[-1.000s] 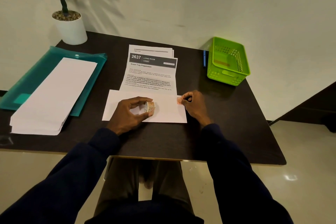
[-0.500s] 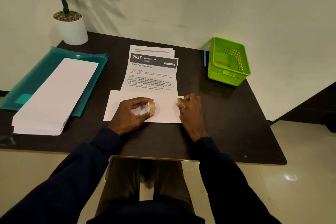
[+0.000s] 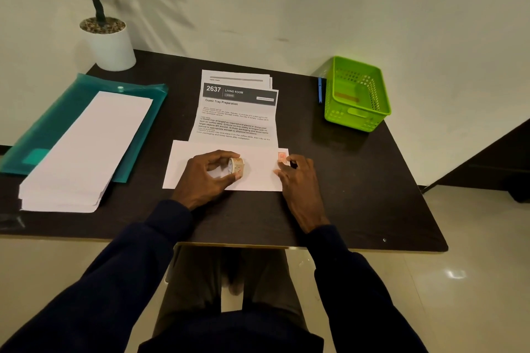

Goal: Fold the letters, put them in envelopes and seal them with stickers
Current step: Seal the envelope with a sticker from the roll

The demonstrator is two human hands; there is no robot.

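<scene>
A person in dark blue sleeves sits at a dark table [image 3: 358, 180] set against a pale wall, with glossy light floor tiles showing past its near and right edges. Along the left edge a teal plastic folder [image 3: 71, 112] lies under a stack of blank envelopes [image 3: 83, 152]; a potted plant [image 3: 107, 40] stands at the far left corner. Mid-table, printed letters [image 3: 238, 112] headed "Guest Tray Preparation" wait unfolded, and a green plastic basket [image 3: 358, 94] sits near the far right corner with a blue pen [image 3: 320, 90] just beside it.

Near the front edge lies the working envelope [image 3: 258, 172], its far edge overlapping the foot of the top letter. The step in hand appears to be sealing: an orange sticker [image 3: 282, 157] sits at the envelope's right end. The left hand [image 3: 209, 178] is curled around a roll of stickers [image 3: 236, 167], resting on the envelope's middle and holding it down. The right hand [image 3: 298, 180] lies with fingers loosely bent at the envelope's right end, fingertips touching or just beside the sticker; whether they pinch it cannot be told.

The next move likely calls for pressing the sticker flat across the end, then setting the sealed envelope aside and folding the next letter.
</scene>
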